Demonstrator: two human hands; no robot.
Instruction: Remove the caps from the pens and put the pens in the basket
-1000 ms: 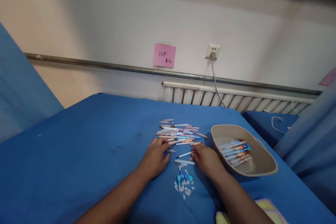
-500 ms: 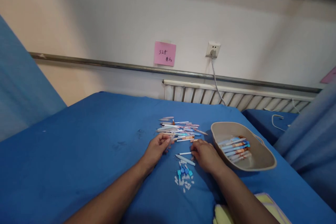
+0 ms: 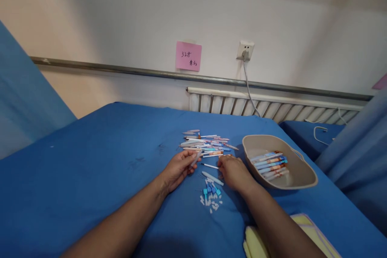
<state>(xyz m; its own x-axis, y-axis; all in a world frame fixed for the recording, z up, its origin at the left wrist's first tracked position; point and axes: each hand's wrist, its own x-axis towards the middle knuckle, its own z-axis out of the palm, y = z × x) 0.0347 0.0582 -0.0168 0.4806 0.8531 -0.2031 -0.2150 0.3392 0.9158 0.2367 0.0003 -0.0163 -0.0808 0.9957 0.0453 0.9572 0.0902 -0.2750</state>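
Observation:
My left hand [image 3: 181, 168] is closed on a pale, translucent pen barrel [image 3: 196, 159], which slants upward between thumb and fingers. To its right, my right hand [image 3: 234, 170] pinches one end of a thin white pen refill [image 3: 209, 165]; its dark tip points left, toward the barrel. Just beyond both hands lies a loose heap of pens and pen parts [image 3: 208, 144]. A light-blue pen barrel [image 3: 213, 178] rests on the sheet below the refill. Nearer to me are several blue and teal pen tops [image 3: 211, 189] and many small white tips [image 3: 215, 205].
A beige basket [image 3: 302, 179] holding several finished-looking pens [image 3: 270, 165] stands right of my right hand. A yellow cloth [image 3: 311, 229] lies under my right forearm. Blue sheet [image 3: 105, 169] covers the surface; a radiator [image 3: 236, 102] and wall socket [image 3: 246, 51] are behind.
The refill in my right hand has come up off the sheet's lower spot, tilting with its tip closer to the left hand. The left-hand barrel shows more fully. The view has tilted slightly down.

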